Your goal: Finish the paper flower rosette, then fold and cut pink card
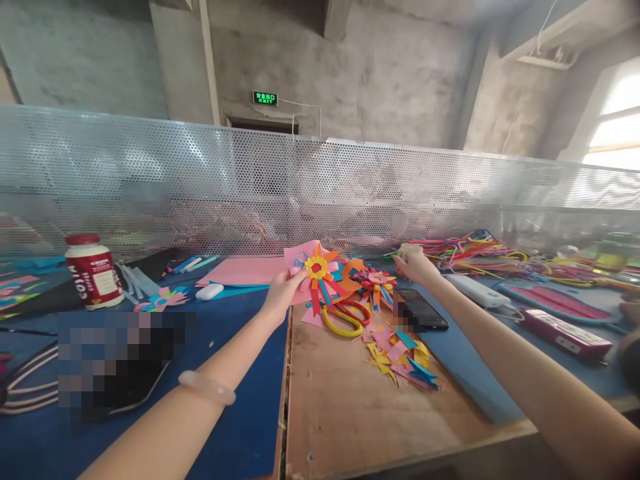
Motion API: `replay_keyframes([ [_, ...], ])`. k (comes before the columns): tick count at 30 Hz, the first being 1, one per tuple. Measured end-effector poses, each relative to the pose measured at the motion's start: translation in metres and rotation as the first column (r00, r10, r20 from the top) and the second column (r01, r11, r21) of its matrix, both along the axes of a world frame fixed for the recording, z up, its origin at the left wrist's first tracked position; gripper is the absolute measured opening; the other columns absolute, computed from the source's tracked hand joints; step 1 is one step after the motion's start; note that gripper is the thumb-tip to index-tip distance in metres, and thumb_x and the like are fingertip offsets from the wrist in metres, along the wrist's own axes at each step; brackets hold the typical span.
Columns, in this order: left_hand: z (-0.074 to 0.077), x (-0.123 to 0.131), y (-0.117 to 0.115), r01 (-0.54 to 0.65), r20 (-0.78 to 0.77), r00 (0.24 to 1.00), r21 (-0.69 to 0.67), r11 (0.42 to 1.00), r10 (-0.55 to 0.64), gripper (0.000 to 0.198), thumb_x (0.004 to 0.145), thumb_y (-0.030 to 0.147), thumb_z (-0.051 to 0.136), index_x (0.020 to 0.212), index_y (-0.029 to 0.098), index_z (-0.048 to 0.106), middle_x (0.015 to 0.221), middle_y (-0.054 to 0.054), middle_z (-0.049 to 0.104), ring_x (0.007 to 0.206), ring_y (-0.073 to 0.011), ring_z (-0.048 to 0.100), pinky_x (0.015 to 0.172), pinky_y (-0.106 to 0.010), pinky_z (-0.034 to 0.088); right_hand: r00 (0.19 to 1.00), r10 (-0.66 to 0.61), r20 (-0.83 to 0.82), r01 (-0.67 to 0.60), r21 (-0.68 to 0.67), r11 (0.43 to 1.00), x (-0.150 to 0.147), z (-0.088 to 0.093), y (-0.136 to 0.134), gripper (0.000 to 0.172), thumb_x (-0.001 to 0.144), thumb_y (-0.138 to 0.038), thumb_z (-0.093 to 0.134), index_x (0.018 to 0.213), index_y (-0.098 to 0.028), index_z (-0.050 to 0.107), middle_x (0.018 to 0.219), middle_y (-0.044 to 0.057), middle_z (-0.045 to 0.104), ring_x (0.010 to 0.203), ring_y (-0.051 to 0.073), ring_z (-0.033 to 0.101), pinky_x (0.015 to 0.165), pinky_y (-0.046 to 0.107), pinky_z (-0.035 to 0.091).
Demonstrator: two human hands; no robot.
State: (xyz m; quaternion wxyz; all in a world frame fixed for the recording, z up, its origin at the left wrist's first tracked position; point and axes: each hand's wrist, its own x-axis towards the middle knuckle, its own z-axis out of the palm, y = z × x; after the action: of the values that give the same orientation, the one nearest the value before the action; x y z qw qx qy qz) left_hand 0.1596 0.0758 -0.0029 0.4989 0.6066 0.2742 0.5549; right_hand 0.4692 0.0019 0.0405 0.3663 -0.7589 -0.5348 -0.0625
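Note:
My left hand point(281, 293) pinches the edge of a pink paper flower craft point(314, 270) with an orange and yellow centre, held up just above the table. My right hand point(413, 263) is stretched out farther right, its fingers curled round a small pale thing that I cannot make out, near a heap of coloured strips point(467, 250). Between the hands lie more folded paper flowers point(376, 280) and yellow-handled scissors point(345, 319). A black phone point(425, 309) lies just below my right wrist.
Paper scraps point(400, 360) litter the wooden board point(340, 407). A red-capped bottle point(94, 270) stands at the left on the blue table point(235, 427). Pink sheets point(245, 270), a white oval object point(209, 291), a white remote-like bar point(477, 291) and a perforated metal screen point(200, 187) lie beyond.

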Motion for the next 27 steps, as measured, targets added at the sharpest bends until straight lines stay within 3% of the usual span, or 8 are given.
replay_keyframes([
  [3,0.002,0.002,-0.005,0.015,-0.034,0.999,0.000,1.000,-0.015,0.034,0.064,0.045,0.067,0.073,0.013,0.065,0.069,-0.002,0.064,0.070,-0.0166,0.056,0.064,-0.025,0.041,0.986,0.163,-0.020,-0.163,-0.001,0.987,-0.043,0.010,0.000,0.044,0.083,-0.053,0.046,0.072,-0.015,0.066,0.071,0.006,0.067,0.069,0.017,0.061,0.061,0.024,0.043],
  [5,0.004,0.004,-0.009,0.026,-0.056,0.998,0.010,1.000,-0.026,0.032,0.064,0.044,0.066,0.072,0.013,0.064,0.070,-0.002,0.064,0.070,-0.0160,0.056,0.065,-0.025,0.040,0.895,0.433,-0.107,-0.431,0.041,0.902,-0.074,0.012,0.000,0.041,0.082,-0.053,0.049,0.085,-0.015,0.066,0.082,0.004,0.069,0.070,0.015,0.060,0.061,0.023,0.043],
  [8,0.006,0.006,-0.016,0.035,-0.086,0.996,0.020,0.999,-0.033,0.031,0.065,0.044,0.066,0.071,0.013,0.063,0.070,-0.001,0.064,0.069,-0.0151,0.055,0.064,-0.024,0.040,0.798,0.537,-0.273,-0.537,0.083,0.840,-0.110,0.009,0.001,0.033,0.074,-0.045,0.062,0.088,-0.015,0.065,0.080,0.004,0.068,0.067,0.013,0.059,0.057,0.021,0.044],
  [11,0.007,0.007,-0.019,0.036,-0.112,0.993,0.049,0.998,-0.030,0.033,0.068,0.046,0.064,0.075,0.014,0.064,0.073,-0.001,0.065,0.072,-0.0163,0.057,0.064,-0.024,0.040,0.735,0.503,-0.454,-0.506,0.125,0.853,-0.124,0.005,0.003,0.019,0.074,-0.032,0.064,0.081,-0.014,0.064,0.073,0.003,0.067,0.058,0.011,0.058,0.047,0.019,0.042],
  [15,0.004,0.007,-0.013,0.010,-0.099,0.995,0.109,0.994,0.001,0.041,0.078,0.052,0.050,0.084,0.015,0.066,0.082,-0.005,0.068,0.084,-0.0206,0.059,0.072,-0.027,0.043,0.637,0.510,-0.578,-0.491,0.206,0.847,-0.117,0.003,0.006,0.011,0.073,-0.025,0.063,0.078,-0.015,0.065,0.070,0.002,0.066,0.056,0.009,0.057,0.045,0.015,0.040],
  [18,0.000,0.005,-0.004,-0.084,-0.111,0.989,0.138,0.987,0.099,0.032,0.078,0.042,0.052,0.086,0.014,0.066,0.090,-0.008,0.069,0.092,-0.0229,0.059,0.082,-0.031,0.043,0.602,0.490,-0.630,-0.421,0.270,0.866,-0.096,0.003,0.008,0.009,0.072,-0.022,0.064,0.077,-0.014,0.065,0.073,0.003,0.067,0.060,0.009,0.059,0.047,0.015,0.043],
  [22,-0.004,-0.001,0.007,-0.164,-0.123,0.974,0.186,0.969,0.188,0.019,0.075,0.025,0.055,0.089,0.015,0.063,0.102,-0.010,0.066,0.100,-0.0226,0.058,0.091,-0.035,0.041,0.638,0.376,-0.671,-0.231,0.300,0.926,-0.056,-0.002,0.012,0.006,0.072,-0.019,0.064,0.076,-0.014,0.064,0.075,0.005,0.067,0.059,0.011,0.061,0.048,0.016,0.046],
  [27,-0.006,-0.005,0.012,-0.284,-0.081,0.948,0.235,0.930,0.309,0.032,0.074,0.016,0.055,0.106,0.018,0.055,0.121,-0.010,0.055,0.117,-0.0227,0.047,0.101,-0.037,0.033,0.632,0.231,-0.740,-0.074,0.239,0.968,-0.010,-0.016,0.018,0.011,0.072,-0.022,0.066,0.074,-0.012,0.061,0.064,0.007,0.065,0.050,0.013,0.060,0.044,0.020,0.046],
])
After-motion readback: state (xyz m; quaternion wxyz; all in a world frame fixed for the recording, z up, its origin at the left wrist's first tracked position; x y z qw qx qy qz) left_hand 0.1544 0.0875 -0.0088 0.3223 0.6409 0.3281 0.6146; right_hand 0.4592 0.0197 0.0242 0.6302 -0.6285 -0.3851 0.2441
